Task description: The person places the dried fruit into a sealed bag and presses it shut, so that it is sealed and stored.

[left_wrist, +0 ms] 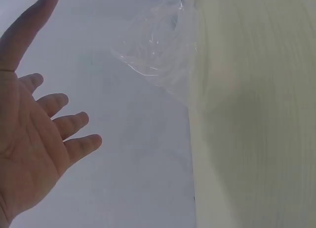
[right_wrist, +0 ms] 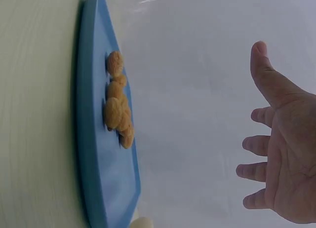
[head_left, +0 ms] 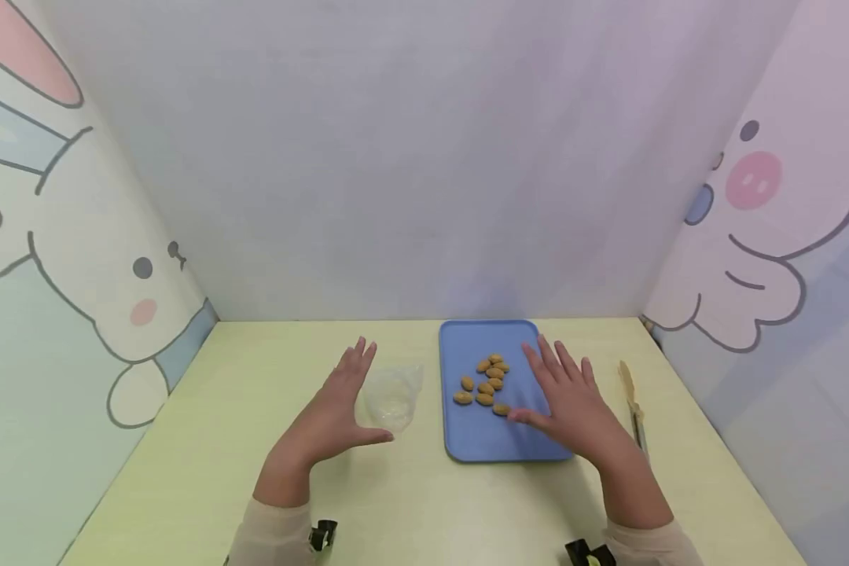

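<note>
My left hand (head_left: 331, 417) is held above the table with its fingers straight and thumb spread, and nothing is in it. Just beyond it stands a clear, crumpled plastic bag (head_left: 396, 401), which also shows in the left wrist view (left_wrist: 158, 45). Over the right side of a blue tray (head_left: 481, 442) hovers my right hand (head_left: 576, 413), fingers extended and holding nothing. Several brown oval nuts (head_left: 494, 373) lie loosely grouped on the tray. In the right wrist view, the nuts (right_wrist: 113, 112) show rough shells, apart from the hand.
Tongs (head_left: 635, 413) with beige tips and metal handles lie right of the tray, partly behind my right wrist. A pale wooden table (head_left: 205, 464) carries everything. Behind it rises a plain grey wall (head_left: 368, 181), and side panels with cartoon animals close in left and right.
</note>
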### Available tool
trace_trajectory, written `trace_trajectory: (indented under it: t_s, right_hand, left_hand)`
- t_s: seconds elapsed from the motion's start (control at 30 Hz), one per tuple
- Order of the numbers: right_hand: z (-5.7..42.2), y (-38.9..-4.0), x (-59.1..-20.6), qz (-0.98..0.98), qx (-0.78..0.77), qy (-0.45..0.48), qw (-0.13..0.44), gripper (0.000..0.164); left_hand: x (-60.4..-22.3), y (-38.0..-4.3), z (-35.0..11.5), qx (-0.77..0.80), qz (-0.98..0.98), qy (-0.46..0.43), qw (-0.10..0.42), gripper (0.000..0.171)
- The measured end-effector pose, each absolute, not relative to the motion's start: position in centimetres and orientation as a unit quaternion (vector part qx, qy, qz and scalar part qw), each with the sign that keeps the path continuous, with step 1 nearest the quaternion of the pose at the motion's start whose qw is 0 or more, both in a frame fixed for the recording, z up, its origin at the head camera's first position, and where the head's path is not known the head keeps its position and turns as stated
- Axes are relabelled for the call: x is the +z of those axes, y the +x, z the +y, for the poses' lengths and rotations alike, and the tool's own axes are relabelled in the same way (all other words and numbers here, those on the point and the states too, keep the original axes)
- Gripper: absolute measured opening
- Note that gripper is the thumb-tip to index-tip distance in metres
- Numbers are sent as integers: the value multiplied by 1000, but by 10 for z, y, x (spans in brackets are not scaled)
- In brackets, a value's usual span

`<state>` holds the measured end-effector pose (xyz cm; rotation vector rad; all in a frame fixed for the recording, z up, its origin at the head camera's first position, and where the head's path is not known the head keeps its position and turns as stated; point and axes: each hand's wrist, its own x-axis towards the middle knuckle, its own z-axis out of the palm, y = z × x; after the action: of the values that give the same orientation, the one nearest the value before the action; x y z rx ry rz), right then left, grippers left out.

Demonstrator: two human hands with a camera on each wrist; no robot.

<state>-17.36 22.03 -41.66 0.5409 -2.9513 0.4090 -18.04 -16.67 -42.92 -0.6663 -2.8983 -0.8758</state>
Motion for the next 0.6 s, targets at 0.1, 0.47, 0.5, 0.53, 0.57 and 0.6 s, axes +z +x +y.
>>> trace_trajectory:
  t_s: [0.1,0.47,0.5,0.53,0.57,0.6]
  right_hand:
    - [228,-174,-412,-974,140,166,65,111]
    - [265,-175,-401,-980,157,110,56,115]
    - [269,-176,-402,-980,161,106,56,115]
    - [273,-176,-402,-980,165,101,55,115]
    - [277,-177,-402,-980,167,97,55,115]
    - [280,-178,-403,-980,167,93,56,115]
  left_hand:
    - [-428,-184,-170,-305,-926,-223,11,127]
    - [-435,-202,-177,-289,-928,-233,-32,128]
    - [-436,-204,-177,-287,-928,-234,-33,128]
    - [-436,-206,-178,-285,-928,-236,-33,128]
    - [-436,-208,-178,-286,-928,-236,-34,129]
    - [-437,-209,-179,-285,-928,-239,-34,129]
